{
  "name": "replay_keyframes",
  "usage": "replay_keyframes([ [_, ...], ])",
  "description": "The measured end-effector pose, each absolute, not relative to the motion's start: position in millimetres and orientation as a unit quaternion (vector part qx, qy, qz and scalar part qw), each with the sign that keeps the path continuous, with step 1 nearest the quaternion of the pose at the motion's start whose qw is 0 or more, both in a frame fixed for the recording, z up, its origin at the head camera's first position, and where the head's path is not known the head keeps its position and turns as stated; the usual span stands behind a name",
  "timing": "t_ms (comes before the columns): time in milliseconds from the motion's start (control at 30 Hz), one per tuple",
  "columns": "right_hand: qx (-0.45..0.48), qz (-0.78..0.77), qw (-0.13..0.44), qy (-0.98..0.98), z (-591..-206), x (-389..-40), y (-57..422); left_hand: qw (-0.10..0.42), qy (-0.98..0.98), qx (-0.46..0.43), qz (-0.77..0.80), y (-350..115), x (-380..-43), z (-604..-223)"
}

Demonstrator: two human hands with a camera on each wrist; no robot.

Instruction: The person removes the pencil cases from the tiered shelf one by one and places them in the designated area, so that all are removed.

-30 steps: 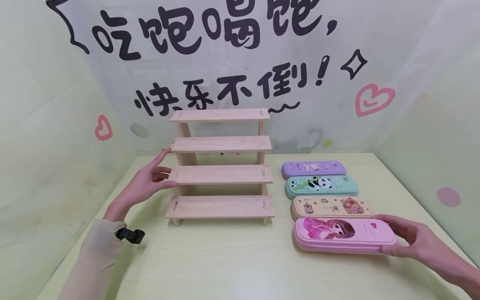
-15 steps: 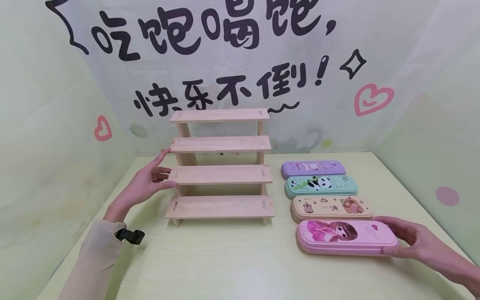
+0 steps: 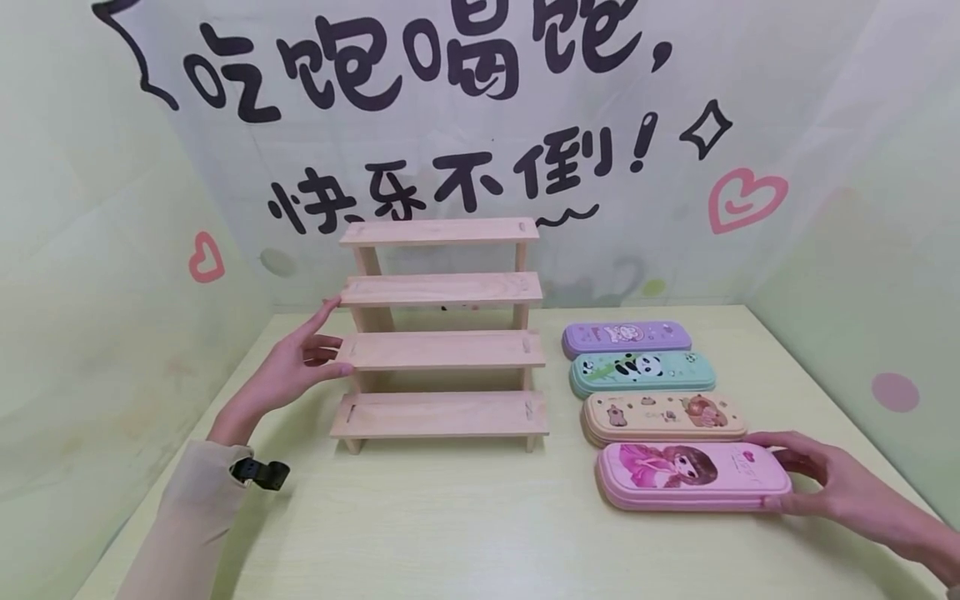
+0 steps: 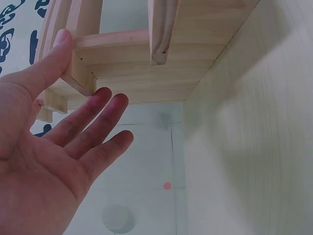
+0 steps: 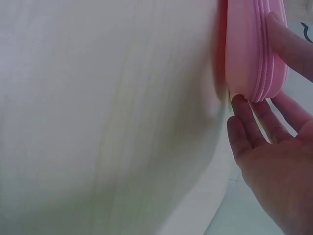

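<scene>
Your right hand (image 3: 840, 487) takes the right end of the pink pencil case (image 3: 693, 476), thumb on the near edge and fingers (image 3: 780, 440) curved over the far edge, so the hand is closed round that end in a light pinch. The right wrist view confirms it: fingertips (image 5: 239, 105) sit under the case's (image 5: 249, 49) rounded end beside the zip seam. The case lies flat on the pale green table (image 3: 465, 525), nearest of a row of four, at the near right of the scene. Just beyond it lie the beige pencil case (image 3: 663, 416), then the green panda pencil case (image 3: 641, 372), then the purple pencil case (image 3: 626, 337).

Your left hand (image 3: 296, 367) is spread open, fingers straight, its tips against the left ends of the middle steps of the wooden tiered stand (image 3: 442, 333) (in the left wrist view the thumb (image 4: 56, 54) rests on a step's end and the other fingers grip nothing).

Judged from its moulded shell and zip, the case is probably light and fairly stiff, with a smooth, somewhat slippery skin. An end grip would let it droop or twist. A hold across the narrow width nearer the middle, thumb and fingers on the two long edges, should carry it level.
</scene>
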State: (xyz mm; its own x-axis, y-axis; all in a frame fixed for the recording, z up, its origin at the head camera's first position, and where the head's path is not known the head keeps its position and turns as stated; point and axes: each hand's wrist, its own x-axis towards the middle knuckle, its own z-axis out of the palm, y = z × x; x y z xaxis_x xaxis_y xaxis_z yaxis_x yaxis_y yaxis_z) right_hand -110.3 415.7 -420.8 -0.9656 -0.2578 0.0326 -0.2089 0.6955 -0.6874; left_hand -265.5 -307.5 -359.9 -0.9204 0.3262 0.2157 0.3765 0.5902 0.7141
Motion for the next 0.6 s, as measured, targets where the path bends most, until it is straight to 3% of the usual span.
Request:
replay_keyframes([
  [600,-0.121,-0.353,0.029,0.927,-425.2,-110.1,417.1,0.029,-0.891,-0.197,-0.407,-307.5,-265.0,-359.6],
])
